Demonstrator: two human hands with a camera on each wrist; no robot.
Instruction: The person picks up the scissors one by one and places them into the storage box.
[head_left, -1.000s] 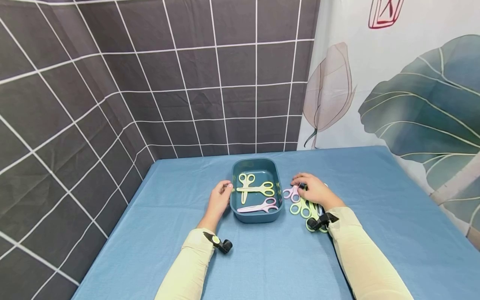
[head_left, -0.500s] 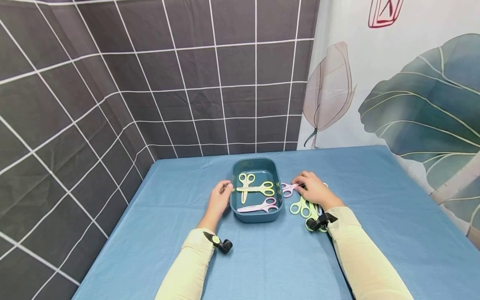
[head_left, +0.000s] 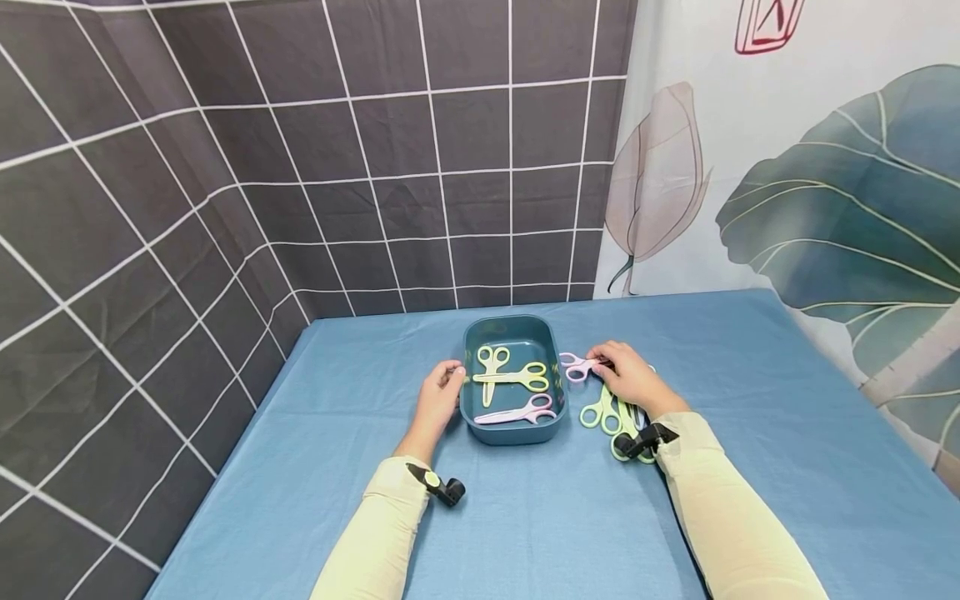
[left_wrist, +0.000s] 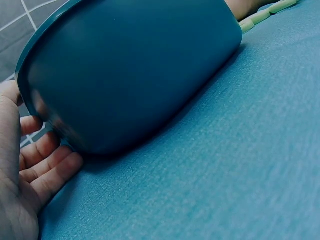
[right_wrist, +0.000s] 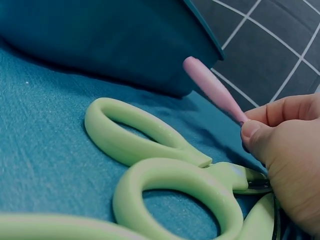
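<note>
A blue plastic bin (head_left: 512, 436) holds two yellow-green scissors (head_left: 517, 379) lying crossed and a pink pair of scissors (head_left: 517, 414) in front of them. My left hand (head_left: 437, 400) rests at the bin's left end, its fingertips (left_wrist: 67, 162) against the outer wall low down. To the right of the bin, my right hand (head_left: 630, 379) pinches another pair of scissors with pink handles (head_left: 576, 367) between thumb and forefinger. Those handles point toward the bin's right wall and look raised above the cloth in the right wrist view. My hand hides the blades.
Several light green scissors (head_left: 597, 414) lie in a pile beneath my right hand and wrist, partly covered. Blue cloth (head_left: 517, 525) covers the table. A dark grid curtain (head_left: 405, 208) hangs behind and left, with a white leaf-print curtain (head_left: 675, 275) at the right.
My right hand has drawn the pink-handled scissors slightly up and to the left, off the green pile and closer to the bin. The left hand and the bin stay put.
</note>
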